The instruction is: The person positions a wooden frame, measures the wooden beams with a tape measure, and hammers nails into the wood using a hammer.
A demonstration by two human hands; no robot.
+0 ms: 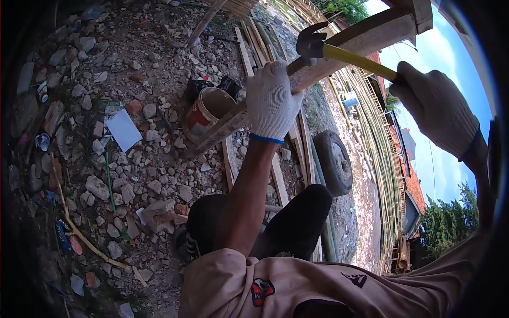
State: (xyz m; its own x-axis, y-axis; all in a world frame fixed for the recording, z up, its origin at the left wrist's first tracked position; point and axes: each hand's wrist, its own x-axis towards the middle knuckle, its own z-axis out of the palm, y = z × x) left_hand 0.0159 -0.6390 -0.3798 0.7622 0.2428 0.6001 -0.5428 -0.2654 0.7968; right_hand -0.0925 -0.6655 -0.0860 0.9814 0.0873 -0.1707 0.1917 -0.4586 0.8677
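Observation:
My right hand point(440, 108), in a white knit glove with a dark blue cuff, is closed round the yellow handle of a claw hammer point(360, 61). Its dark claw head is raised at the top centre, overlapping a wooden beam point(371, 40) in this view. My left hand point(273, 100), gloved the same way, is wrapped on the beam just beside the hammer head, its fingers partly hidden. The beam slants from the rubble at lower left to a wooden joint at the upper right.
A dirty bucket point(209, 108) stands behind the beam's lower end. A tire point(334, 161) lies to the right of several timber planks point(233, 164). Long bamboo poles point(374, 159) line the path. Broken stones point(154, 185) and a white sheet point(123, 130) cover the ground at left.

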